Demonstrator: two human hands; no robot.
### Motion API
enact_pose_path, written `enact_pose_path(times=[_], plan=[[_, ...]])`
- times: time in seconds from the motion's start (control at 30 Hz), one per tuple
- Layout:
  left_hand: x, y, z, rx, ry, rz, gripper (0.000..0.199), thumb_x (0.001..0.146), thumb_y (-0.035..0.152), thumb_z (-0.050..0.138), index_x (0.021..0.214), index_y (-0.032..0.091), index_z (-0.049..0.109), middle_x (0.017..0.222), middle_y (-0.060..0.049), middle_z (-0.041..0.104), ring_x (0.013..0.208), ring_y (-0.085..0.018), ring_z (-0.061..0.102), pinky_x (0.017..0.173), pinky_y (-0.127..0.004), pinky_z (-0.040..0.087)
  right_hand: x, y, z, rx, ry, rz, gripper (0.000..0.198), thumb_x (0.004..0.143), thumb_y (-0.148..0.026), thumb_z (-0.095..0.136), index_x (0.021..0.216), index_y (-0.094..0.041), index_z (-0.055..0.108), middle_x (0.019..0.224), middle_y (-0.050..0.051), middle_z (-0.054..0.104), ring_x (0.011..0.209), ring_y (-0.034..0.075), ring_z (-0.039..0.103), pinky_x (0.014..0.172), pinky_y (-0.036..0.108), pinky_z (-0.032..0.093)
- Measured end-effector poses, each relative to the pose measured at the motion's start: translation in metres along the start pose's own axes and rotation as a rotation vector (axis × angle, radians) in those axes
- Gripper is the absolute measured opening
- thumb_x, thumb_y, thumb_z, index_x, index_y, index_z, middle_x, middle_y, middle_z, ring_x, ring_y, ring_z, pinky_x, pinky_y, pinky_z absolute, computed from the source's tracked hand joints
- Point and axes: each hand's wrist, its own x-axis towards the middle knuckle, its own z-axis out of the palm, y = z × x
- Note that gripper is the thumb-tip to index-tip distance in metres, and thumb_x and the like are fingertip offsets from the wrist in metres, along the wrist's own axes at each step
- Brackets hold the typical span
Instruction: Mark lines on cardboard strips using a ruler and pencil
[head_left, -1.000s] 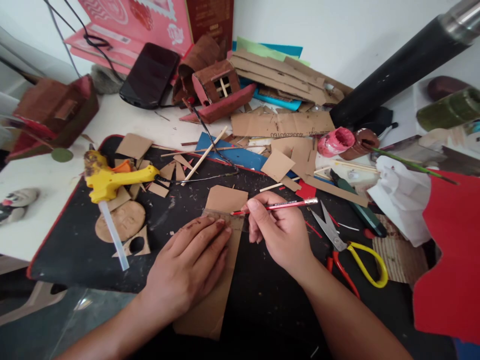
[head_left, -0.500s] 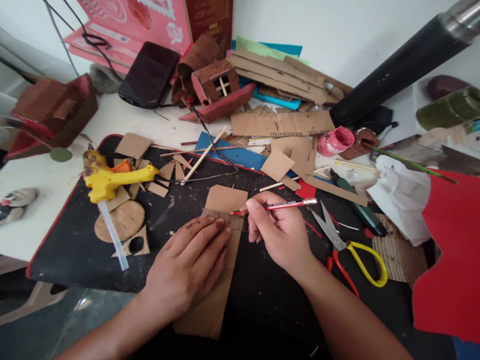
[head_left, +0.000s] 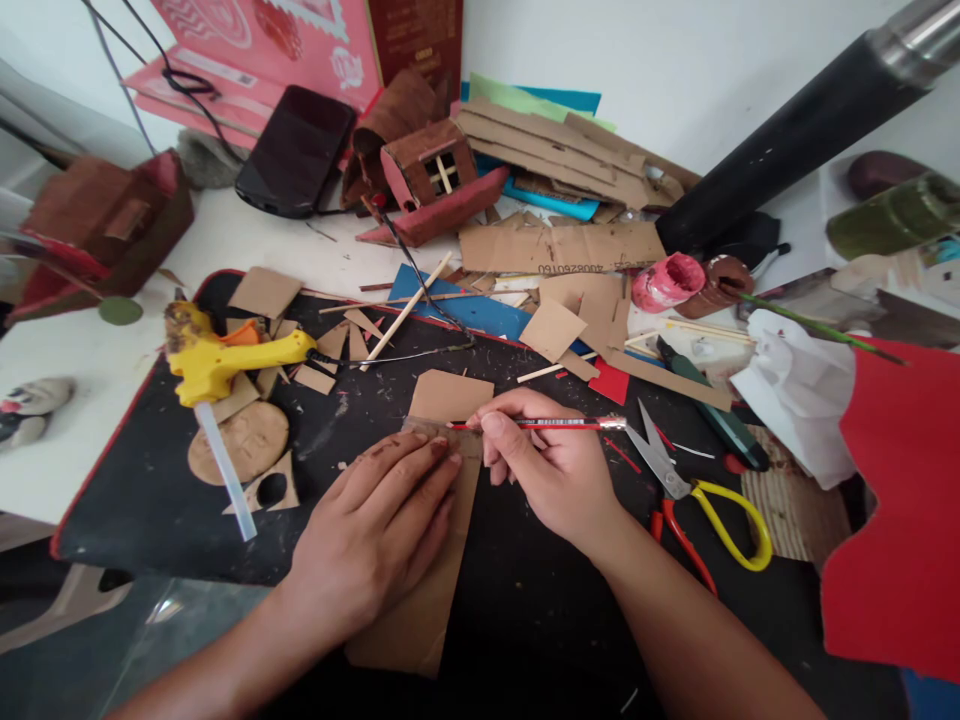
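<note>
On a black mat laid over a white tabletop, pressing a long strip of cardboard flat with the left hand, palm down, fingers side by side and closed around nothing. Pinching a red pencil between thumb and fingers of the right hand, with the tip by the left fingertips; too fine to tell whether touching down. Apparently pinning a clear ruler crosswise on the cardboard under those same left fingertips. Judging by the pose, at the step of marking a straight line across the strip. Calling next, it would seem, for firm pressure on the ruler and a light, even pull of the pencil along the edge, without letting the cardboard skew. Working near a pair of scissors on the right and well apart from a yellow glue gun on the left.
</note>
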Motion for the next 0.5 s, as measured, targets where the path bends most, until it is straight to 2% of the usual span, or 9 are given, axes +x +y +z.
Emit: enact_pose_path(times=[0.13,0.27,0.5], plan=[[-0.0001,0.0,0.0006,-0.006,0.01,-0.013,0.028,0.108,0.015,0.064,0.134,0.01,0.073,0.132,-0.014,0.08,0.126,-0.031,0.074,0.111,-0.046,0.061,0.0012,0.001,0.0011,-0.009,-0.001,0.01,0.022,0.11,-0.04,0.07,0.1,-0.021,0.076,0.073,-0.003,0.07,0.057,0.011,0.065,0.052,0.022,0.053],[0.0004,0.0002,0.0003,-0.007,0.001,-0.013,0.029,0.107,0.014,0.066,0.134,0.01,0.074,0.132,-0.014,0.081,0.125,-0.03,0.075,0.11,-0.046,0.062,0.0021,0.001,0.0012,0.065,0.045,0.048,0.026,0.11,-0.043,0.07,0.096,-0.022,0.073,0.068,-0.005,0.066,0.052,0.01,0.063,0.048,0.021,0.049],[0.0004,-0.0007,0.0004,-0.003,0.004,-0.008,0.029,0.107,0.014,0.065,0.135,0.012,0.073,0.132,-0.013,0.081,0.125,-0.029,0.075,0.111,-0.045,0.062,0.0012,0.0011,0.0009,0.066,0.057,0.062,0.033,0.11,-0.051,0.07,0.093,-0.022,0.072,0.064,-0.005,0.064,0.048,0.01,0.063,0.045,0.021,0.045]])
